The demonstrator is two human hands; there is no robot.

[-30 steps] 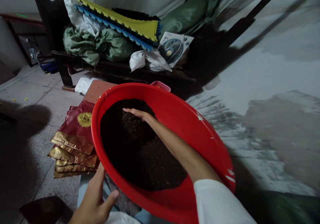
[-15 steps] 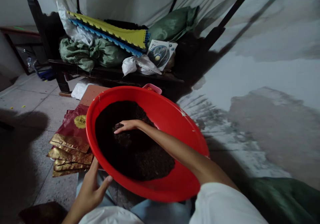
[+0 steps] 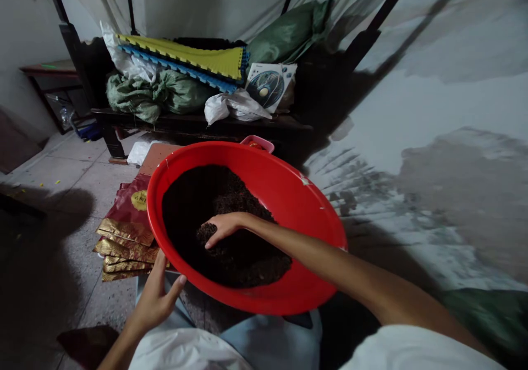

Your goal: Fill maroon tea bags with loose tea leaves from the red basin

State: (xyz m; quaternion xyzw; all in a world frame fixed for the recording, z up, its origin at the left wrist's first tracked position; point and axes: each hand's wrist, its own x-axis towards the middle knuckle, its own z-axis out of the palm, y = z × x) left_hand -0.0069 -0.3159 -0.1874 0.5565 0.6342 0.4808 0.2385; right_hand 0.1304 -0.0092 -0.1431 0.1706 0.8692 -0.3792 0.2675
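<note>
A big red plastic basin point(image 3: 305, 210) rests tilted in front of me, holding a heap of dark loose leaves point(image 3: 206, 194). My right hand point(image 3: 225, 227) lies inside it, fingers curled over a clump of the dark leaves. My left hand point(image 3: 159, 296) holds the basin's near left rim from below, thumb and fingers spread around the edge. White sleeves cover both upper arms at the bottom of the view.
Red and gold foil pouches point(image 3: 126, 232) lie stacked on the tiled floor left of the basin. Behind it a dark bench point(image 3: 198, 122) carries green sacks point(image 3: 165, 92), yellow and blue foam mats point(image 3: 193, 62) and a white bag. A stained wall point(image 3: 433, 139) rises at right.
My right hand has drawn back through the dark leaves from the far part of the heap to the middle, gathering a clump. The basin has shifted slightly; my left hand stays at the rim.
</note>
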